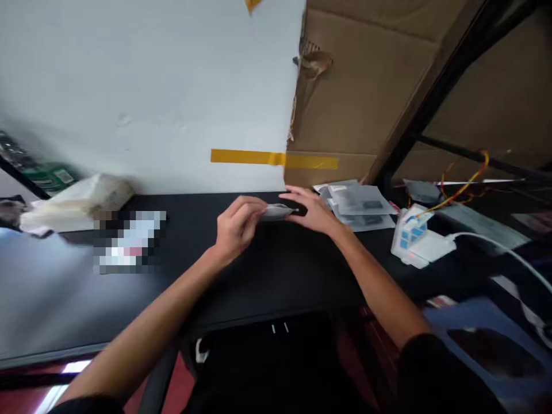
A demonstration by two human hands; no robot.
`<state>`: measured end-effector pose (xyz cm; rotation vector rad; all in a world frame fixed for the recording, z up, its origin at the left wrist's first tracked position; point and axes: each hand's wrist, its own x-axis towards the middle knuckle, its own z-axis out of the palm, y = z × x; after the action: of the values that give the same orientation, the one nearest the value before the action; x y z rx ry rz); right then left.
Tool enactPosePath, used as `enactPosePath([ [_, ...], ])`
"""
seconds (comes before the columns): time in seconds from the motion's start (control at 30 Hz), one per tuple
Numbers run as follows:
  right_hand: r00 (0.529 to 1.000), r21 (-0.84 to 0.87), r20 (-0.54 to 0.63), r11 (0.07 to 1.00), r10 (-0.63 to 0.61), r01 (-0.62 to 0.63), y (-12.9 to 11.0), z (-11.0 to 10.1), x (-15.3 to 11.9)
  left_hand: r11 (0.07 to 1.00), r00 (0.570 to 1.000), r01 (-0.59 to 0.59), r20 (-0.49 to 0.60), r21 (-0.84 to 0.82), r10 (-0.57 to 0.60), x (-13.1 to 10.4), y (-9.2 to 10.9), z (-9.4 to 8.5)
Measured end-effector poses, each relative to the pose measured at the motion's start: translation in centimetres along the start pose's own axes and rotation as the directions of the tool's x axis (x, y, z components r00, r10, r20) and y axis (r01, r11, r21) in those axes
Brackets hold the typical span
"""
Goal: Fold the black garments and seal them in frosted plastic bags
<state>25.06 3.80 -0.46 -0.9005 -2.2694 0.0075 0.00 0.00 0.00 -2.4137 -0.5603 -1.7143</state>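
Observation:
My left hand (240,226) is closed, its fingers and thumb pinching one end of a small greyish plastic bag (276,212). The bag is held above the black table and seen nearly edge-on, so what it contains cannot be made out. At the bag's other end is my right hand (311,210), with its fingers stretched out and apart from the thumb. Whether a fingertip of it touches the bag's tip I cannot tell. Just beyond my right hand lie several frosted plastic bags (360,201) with dark contents, overlapping on the table.
A white device with blue panels (411,236) and a white cable stand to the right. On the left are a crumpled pale package (86,198) and a blurred-out object (133,238). Orange tape (245,156) joins the white wall and the cardboard (353,86) behind.

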Motion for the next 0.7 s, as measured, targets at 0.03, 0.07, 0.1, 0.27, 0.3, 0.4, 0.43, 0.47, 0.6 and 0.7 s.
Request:
enactPosePath([
  [0.03, 0.998, -0.02, 0.04, 0.999, -0.047, 0.048, -0.8, 0.0, 0.3, 1.0, 1.0, -0.002, -0.022, 0.001, 0.002, 0.1, 0.2, 0.0],
  [0.07, 0.996, -0.05, 0.059, 0.996, -0.071, 0.074, -1.4, -0.1, 0.5, 1.0, 0.999, 0.0, -0.041, 0.005, 0.0, 0.2, 0.4, -0.1],
  [0.1, 0.996, -0.094, 0.057, 0.993, -0.073, 0.078, -1.7, -0.6, 0.7, 1.0, 0.998, 0.006, -0.056, 0.012, -0.006, 0.4, 0.5, -0.1],
  [0.27, 0.937, -0.414, -0.302, 0.862, 0.172, -0.292, 3.7, -6.9, 0.5, 0.995, 0.995, 0.077, -0.063, 0.064, -0.073, 0.5, 0.4, -0.3],
  [0.3, 0.905, -0.452, -0.325, 0.796, 0.274, -0.403, 5.4, -8.1, 0.1, 0.995, 0.996, 0.084, -0.017, 0.054, -0.083, 0.4, 0.4, -0.2],
  [0.4, 0.797, -0.538, -0.207, 0.614, 0.568, -0.577, 9.2, -10.0, -2.1, 0.996, 0.985, 0.087, 0.147, 0.012, -0.088, 0.0, 0.3, 0.0],
  [0.43, 0.778, -0.552, -0.164, 0.597, 0.607, -0.582, 9.7, -10.0, -3.3, 0.996, 0.977, 0.091, 0.192, 0.003, -0.09, -0.1, 0.3, 0.1],
  [0.47, 0.779, -0.562, -0.139, 0.599, 0.612, -0.57, 9.9, -10.0, -4.5, 0.995, 0.969, 0.099, 0.226, -0.003, -0.096, -0.2, 0.3, 0.2],
  [0.6, 0.836, -0.641, -0.158, 0.59, 0.525, -0.491, 8.6, -9.5, -9.7, 0.99, 0.944, 0.142, 0.302, -0.018, -0.13, -0.4, 0.2, 0.5],
  [0.7, 0.869, -0.678, -0.139, 0.594, 0.475, -0.433, 7.0, -8.8, -11.5, 0.987, 0.928, 0.157, 0.346, -0.025, -0.139, -0.5, 0.1, 0.7],
])
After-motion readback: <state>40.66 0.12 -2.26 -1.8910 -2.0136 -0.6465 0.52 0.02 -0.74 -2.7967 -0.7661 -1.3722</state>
